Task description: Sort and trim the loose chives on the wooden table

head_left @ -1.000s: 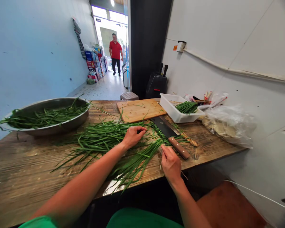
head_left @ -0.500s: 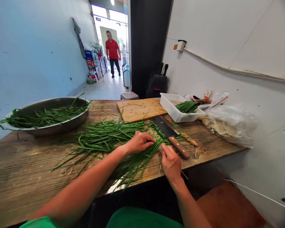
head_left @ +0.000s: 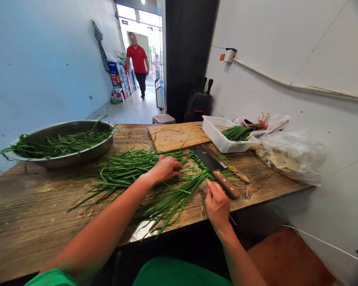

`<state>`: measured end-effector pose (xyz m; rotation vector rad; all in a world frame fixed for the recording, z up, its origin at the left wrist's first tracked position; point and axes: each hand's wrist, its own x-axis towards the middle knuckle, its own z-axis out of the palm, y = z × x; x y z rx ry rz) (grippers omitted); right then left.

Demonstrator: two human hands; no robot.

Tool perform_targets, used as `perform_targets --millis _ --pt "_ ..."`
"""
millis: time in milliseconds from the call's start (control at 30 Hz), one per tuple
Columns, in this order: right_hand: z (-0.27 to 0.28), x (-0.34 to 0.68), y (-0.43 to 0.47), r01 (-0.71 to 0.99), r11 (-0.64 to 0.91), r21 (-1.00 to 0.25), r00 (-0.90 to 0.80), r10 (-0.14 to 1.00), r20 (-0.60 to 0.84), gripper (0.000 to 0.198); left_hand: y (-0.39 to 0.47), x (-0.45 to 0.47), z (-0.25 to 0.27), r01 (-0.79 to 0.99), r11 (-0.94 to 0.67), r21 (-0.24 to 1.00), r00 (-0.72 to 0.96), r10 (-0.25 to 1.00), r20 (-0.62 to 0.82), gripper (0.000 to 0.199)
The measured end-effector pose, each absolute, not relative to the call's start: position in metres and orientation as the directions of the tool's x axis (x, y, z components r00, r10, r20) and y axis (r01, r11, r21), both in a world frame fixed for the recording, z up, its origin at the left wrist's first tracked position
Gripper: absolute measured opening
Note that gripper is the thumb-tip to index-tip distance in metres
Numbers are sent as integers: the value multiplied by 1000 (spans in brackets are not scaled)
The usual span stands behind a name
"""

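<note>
Green chive leaves [head_left: 155,174] lie spread across the wooden tabletop [head_left: 32,214], and both hands work among them. The right hand [head_left: 217,204] has its grip pressed together, thumb and forefinger pinching the cut ends of one small bunch [head_left: 179,194] whose tips fan out over the near edge. The left hand [head_left: 164,169] rests palm down on the larger loose heap beside it, fingers curled lightly into the leaves; whether it has actually caught any strands I cannot tell. Judging by this, the step in hand is gathering and evening a bunch, and the next move calls for a steady pinch on the stem ends while the left hand draws more strands alongside.

Just beyond the right hand lies a cleaver [head_left: 216,167] with a wooden handle, blade pointing away, some bamboo skewers [head_left: 238,174] beside it. Behind that sit a cutting board [head_left: 177,136], a white plastic tub [head_left: 219,139] holding finished chives, and a clear plastic bag [head_left: 289,155] against the wall. A steel basin [head_left: 65,159] of chives stands at the far left. Down the corridor, a person in a red shirt [head_left: 138,63] stands near the bright doorway.
</note>
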<state>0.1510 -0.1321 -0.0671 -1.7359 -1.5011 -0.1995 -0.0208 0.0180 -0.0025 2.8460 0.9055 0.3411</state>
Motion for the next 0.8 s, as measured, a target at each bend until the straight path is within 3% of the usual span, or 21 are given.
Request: perform_targets --millis 200,333,467,800 --pt "-68 151 -133 884 24 -466 294 746 597 33 19 -19 -8 596 -785 169 747 619 242 15" --pt "-69 151 -132 897 11 -442 280 760 586 33 16 -14 -12 621 -718 313 649 695 309 18" --pt "-68 151 -131 905 9 -424 258 781 568 32 13 -8 -13 611 -633 475 572 768 288 22" --pt "-64 150 -132 913 11 -407 236 800 552 32 8 -2 -11 547 -459 700 408 876 256 27"
